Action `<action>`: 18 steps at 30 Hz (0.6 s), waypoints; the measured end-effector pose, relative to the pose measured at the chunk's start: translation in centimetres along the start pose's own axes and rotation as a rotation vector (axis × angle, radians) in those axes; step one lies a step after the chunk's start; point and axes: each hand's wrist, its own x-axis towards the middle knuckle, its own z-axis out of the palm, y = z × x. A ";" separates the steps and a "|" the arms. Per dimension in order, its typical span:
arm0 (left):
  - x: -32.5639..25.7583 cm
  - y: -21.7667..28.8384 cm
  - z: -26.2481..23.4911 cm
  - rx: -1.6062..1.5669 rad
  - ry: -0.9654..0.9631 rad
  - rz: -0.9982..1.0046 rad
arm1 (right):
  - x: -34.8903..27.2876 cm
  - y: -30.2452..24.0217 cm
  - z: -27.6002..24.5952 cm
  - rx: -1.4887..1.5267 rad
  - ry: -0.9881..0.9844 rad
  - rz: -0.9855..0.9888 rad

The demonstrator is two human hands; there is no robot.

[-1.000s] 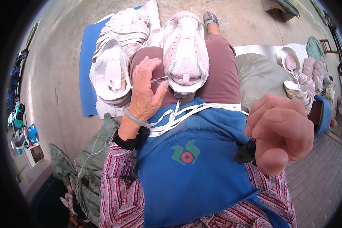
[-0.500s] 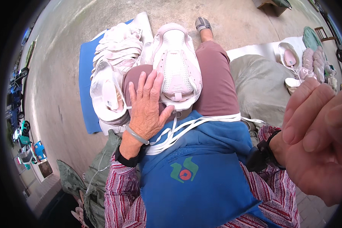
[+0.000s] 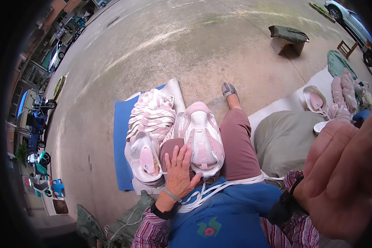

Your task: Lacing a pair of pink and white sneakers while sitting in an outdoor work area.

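Observation:
A pink and white sneaker upper (image 3: pixel 201 138) lies on my lap with its toe pointing away from me. My left hand (image 3: pixel 178 177) rests against its near left side, fingers stretched and slightly apart, thumb by the heel edge. My right hand (image 3: pixel 343 173) is raised close at the right, away from the shoe, with its fingers curled together. What it pinches, if anything, is too small or hidden. White laces (image 3: pixel 239 180) lie across my lap over a blue apron (image 3: pixel 231 202). Left of my knee sits another pale shoe (image 3: pixel 147 157) with a pink insole.
Stacked pink and white shoe pieces (image 3: pixel 151 115) lie on a blue sheet (image 3: pixel 122 124) at the left. At the right are a grey-green cloth (image 3: pixel 281 136), a shoe (image 3: pixel 315 101) and pink bundles (image 3: pixel 343 93). A covered box (image 3: pixel 288 45) stands farther off on concrete ground.
The view has tilted up, so my lap and the shoe appear lower and more ground shows. My left hand stays at the shoe; my right hand remains raised with curled fingers.

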 end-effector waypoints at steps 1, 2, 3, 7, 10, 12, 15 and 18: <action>-0.1 0.8 -0.1 -0.002 0.022 -0.002 | 2.3 2.0 1.9 0.003 -0.013 -0.016; -0.2 0.7 -1.0 -0.015 -0.011 -0.022 | 4.0 3.3 2.7 0.003 -0.033 -0.037; -0.4 1.0 -1.3 -0.030 -0.045 -0.042 | 2.9 1.7 -0.6 0.004 -0.054 -0.057; -0.4 0.8 -1.0 -0.013 -0.024 -0.046 | 10.0 7.1 6.4 0.030 -0.046 -0.120; 0.5 0.8 -1.3 0.012 -0.004 -0.014 | 6.3 0.2 3.7 0.060 -0.039 -0.091; 0.2 0.5 -1.0 0.009 -0.006 -0.024 | 6.0 -0.8 3.5 0.069 -0.028 -0.079; 0.2 0.3 -0.8 0.010 0.002 -0.029 | 7.4 -1.8 3.0 0.082 0.002 -0.066; 0.5 0.5 -0.4 -0.016 0.022 -0.014 | 7.1 0.6 4.4 0.108 0.034 -0.023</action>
